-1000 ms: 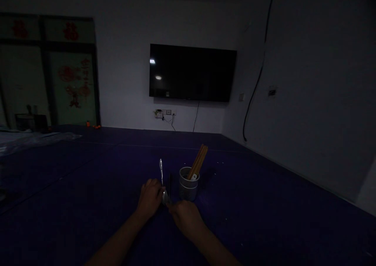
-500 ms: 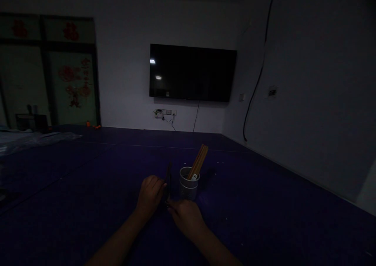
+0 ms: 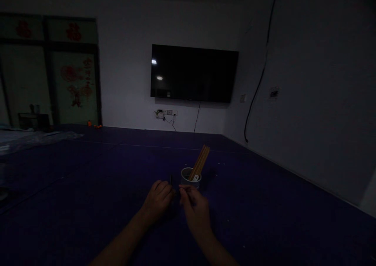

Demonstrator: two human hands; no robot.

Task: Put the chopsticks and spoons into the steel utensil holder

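My left hand (image 3: 160, 197) is closed on a dark, thin object (image 3: 170, 178); only its narrow upper end shows above my fingers, and its kind is too dark to make out. Close to its right, my right hand (image 3: 196, 209) is raised with thumb and fingers pinched. Whatever may be between those fingertips is too small and dim to name. Just behind my right hand stands a grey metal cup (image 3: 186, 172), its lower part hidden by the hand. Several wooden chopsticks (image 3: 200, 162) lean to the right in the cup, with a small white piece (image 3: 195, 178) beside them.
The dark blue floor (image 3: 117, 187) spreads around, with several small white bits to the right. A television (image 3: 194, 74) hangs on the far wall above sockets and cords (image 3: 166, 114). Clear plastic sheeting (image 3: 44, 140) lies at left, near a glass door (image 3: 73, 85).
My right hand has moved up and turned, away from the dark object. My left hand has shifted slightly right, and less of the dark object shows. The view has shifted slightly.
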